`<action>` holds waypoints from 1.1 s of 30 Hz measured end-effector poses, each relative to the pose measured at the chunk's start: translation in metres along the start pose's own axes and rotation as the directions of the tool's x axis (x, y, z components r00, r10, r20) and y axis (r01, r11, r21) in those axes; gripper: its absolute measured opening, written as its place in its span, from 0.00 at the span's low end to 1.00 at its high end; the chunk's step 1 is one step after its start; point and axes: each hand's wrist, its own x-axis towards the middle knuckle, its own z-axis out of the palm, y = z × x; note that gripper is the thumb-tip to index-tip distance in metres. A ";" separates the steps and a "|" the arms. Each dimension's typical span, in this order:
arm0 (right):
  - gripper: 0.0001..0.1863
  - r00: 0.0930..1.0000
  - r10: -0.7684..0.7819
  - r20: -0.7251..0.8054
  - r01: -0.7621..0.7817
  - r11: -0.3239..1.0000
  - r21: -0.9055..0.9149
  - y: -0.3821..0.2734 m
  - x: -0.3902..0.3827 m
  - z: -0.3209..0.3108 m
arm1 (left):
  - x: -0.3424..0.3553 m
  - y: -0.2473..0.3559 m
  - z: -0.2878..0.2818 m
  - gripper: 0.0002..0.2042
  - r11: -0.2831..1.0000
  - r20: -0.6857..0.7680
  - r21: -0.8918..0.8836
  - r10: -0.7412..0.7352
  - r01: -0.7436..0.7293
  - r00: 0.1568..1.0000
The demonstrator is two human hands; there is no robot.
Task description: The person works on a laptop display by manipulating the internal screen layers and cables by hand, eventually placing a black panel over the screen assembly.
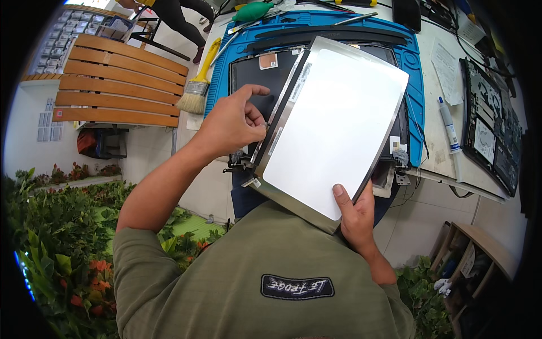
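A laptop display panel, its back silver with a large white area, is tilted above the bench in front of me. My right hand grips its lower right edge, thumb on the white face and fingers underneath. At the panel's left edge, beside a dark strip, my left hand pinches with curled fingertips while the index finger sticks out above. Whatever is in that pinch is too small to make out. Beneath the panel lies a dark laptop lid, partly covered, on a blue work mat.
A yellow-handled brush lies left of the mat, a green air blower at its far edge. On the right are a blue-capped tube, a paper sheet and an opened laptop base. Another person's legs show beyond a slatted bench.
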 end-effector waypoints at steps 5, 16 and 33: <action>0.30 1.000 -0.009 0.003 0.009 1.000 -0.029 -0.004 0.003 -0.003 | 0.004 -0.004 0.002 0.34 0.998 0.003 -0.051 0.028 -0.028 1.000; 0.29 1.000 -0.013 -0.007 0.013 0.999 -0.029 -0.002 0.001 -0.002 | 0.007 -0.018 0.000 0.33 0.987 0.051 -0.151 0.057 -0.049 0.997; 0.26 0.999 -0.039 -0.025 0.039 0.999 -0.002 -0.001 0.000 0.005 | 0.007 -0.029 -0.004 0.32 0.953 0.071 -0.302 -0.001 0.022 0.997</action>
